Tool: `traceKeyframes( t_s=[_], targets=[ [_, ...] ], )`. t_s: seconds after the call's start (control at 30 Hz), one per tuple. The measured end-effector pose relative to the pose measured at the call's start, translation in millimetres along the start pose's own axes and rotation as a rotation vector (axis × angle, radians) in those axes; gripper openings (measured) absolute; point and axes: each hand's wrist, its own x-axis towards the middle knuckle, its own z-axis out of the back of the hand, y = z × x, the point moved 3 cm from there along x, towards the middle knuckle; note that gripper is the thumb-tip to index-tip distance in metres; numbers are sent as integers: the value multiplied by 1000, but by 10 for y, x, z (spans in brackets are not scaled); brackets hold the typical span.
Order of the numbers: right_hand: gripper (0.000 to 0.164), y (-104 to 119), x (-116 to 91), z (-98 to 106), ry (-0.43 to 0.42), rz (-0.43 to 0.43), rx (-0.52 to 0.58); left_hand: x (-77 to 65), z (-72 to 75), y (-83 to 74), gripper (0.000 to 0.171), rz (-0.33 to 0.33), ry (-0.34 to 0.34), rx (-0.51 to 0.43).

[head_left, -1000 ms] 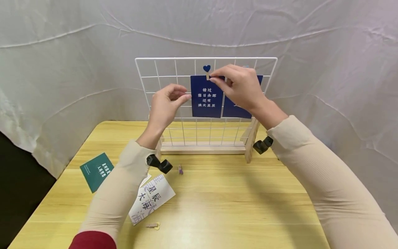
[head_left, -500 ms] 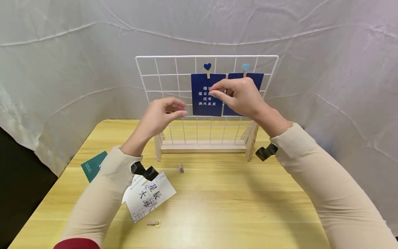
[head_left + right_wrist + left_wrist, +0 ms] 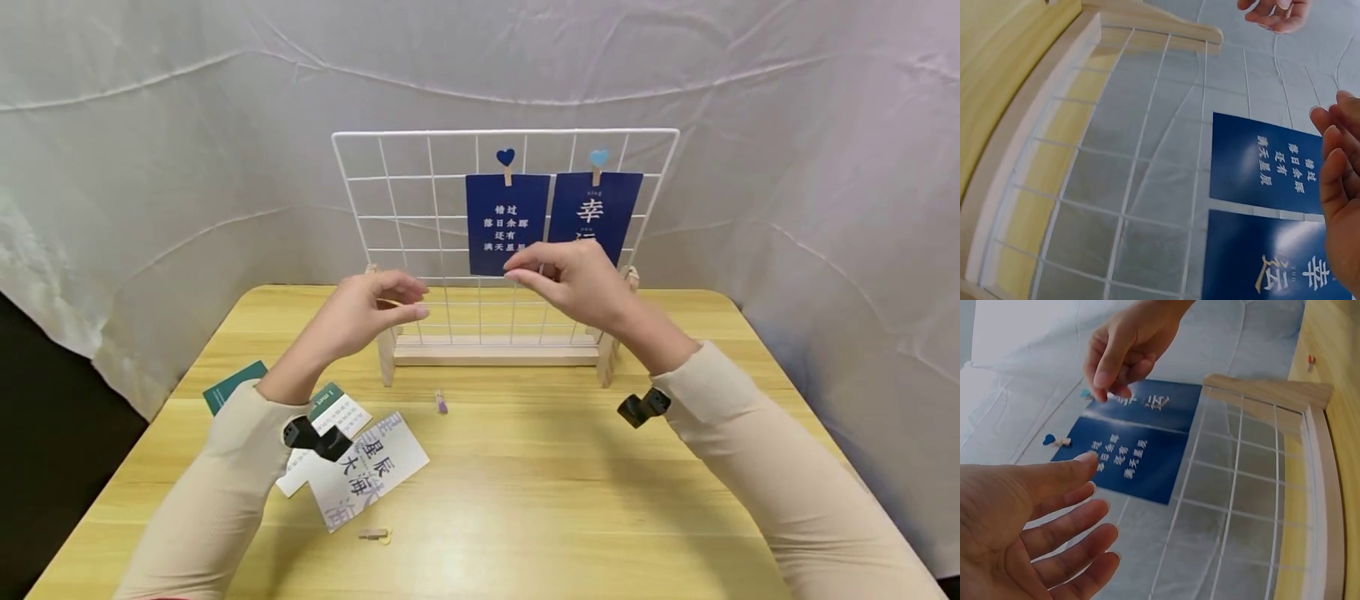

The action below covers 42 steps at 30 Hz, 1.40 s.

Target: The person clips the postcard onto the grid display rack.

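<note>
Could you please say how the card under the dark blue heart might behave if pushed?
The card would probably pivot, since one peg at its top edge visibly holds it. Being a flat sheet, it is likely light, and seems fairly stiff, showing no obvious curl.

Makeshift studio-like booth: creased pale cloth [image 3: 187,158] around a wood-grain table [image 3: 540,483]

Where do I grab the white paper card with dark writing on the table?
Probably pinch the white paper card by its right corner, coming from the right: it lies flat, that corner sits free on the yellow wooden table, and green-and-white paper crowds its left side.
</note>
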Motion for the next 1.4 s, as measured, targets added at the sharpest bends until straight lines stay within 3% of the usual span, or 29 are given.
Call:
traceKeyframes(
  t_s=[0.4,0.73,0.97,1.4],
  targets=[
    [12,120,-274,-328,24,-20,152,-300,-21,345,34,27,31,-21],
    [14,328,-472,-653,144,-49,248,-465,-121,604,42,73,59,-24],
    [20,396,-565,-915,254,-96,298,-602,-273,838,46,123,90,-26],
    [24,542,-682,-1361,336,-77,381,-741,-461,1087,47,137,148,-11]
  ],
)
